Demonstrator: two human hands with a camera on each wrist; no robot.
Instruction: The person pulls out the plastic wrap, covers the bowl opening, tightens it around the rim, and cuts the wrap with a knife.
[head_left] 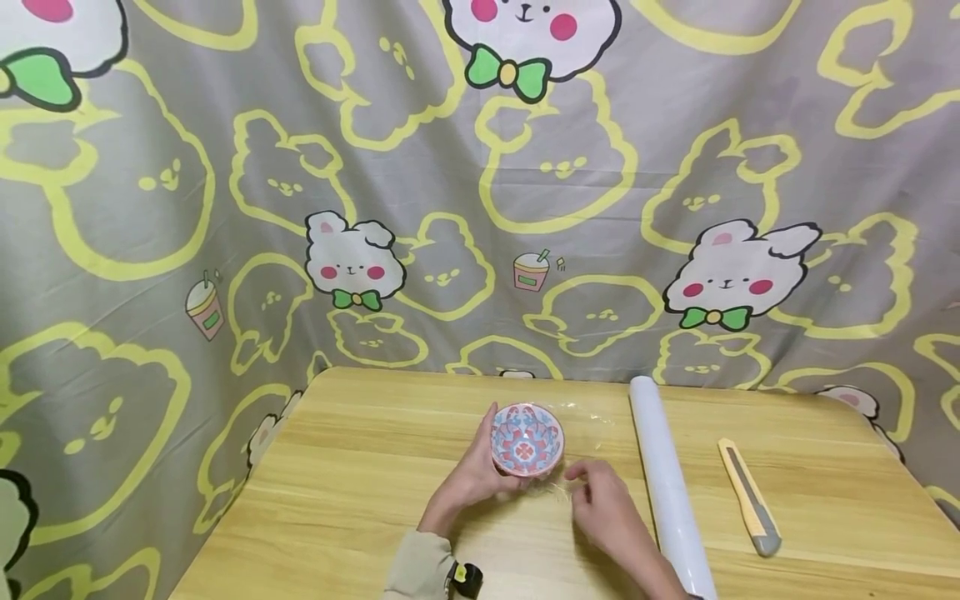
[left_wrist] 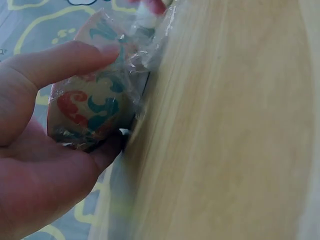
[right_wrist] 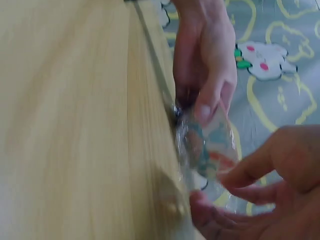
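My left hand (head_left: 480, 462) grips a small patterned bowl (head_left: 527, 440) at its left side, the inside showing upward in the head view. In the left wrist view, the thumb lies along the bowl's outer wall, with fingers beneath. Crinkled clear plastic film (left_wrist: 145, 55) clings to the outside of the bowl and trails off it toward the right. Close by on the right is my right hand (head_left: 611, 508), its fingers bent beside the film. The right wrist view shows those fingers (right_wrist: 250, 172) spread apart, one fingertip right at the bowl's edge.
A long white roll (head_left: 671, 492) lies on the wooden table (head_left: 322, 483), just right of the right hand. Farther right is a yellow and grey utility knife (head_left: 750, 498). A patterned curtain (head_left: 420, 250) hangs behind the table and along its sides.
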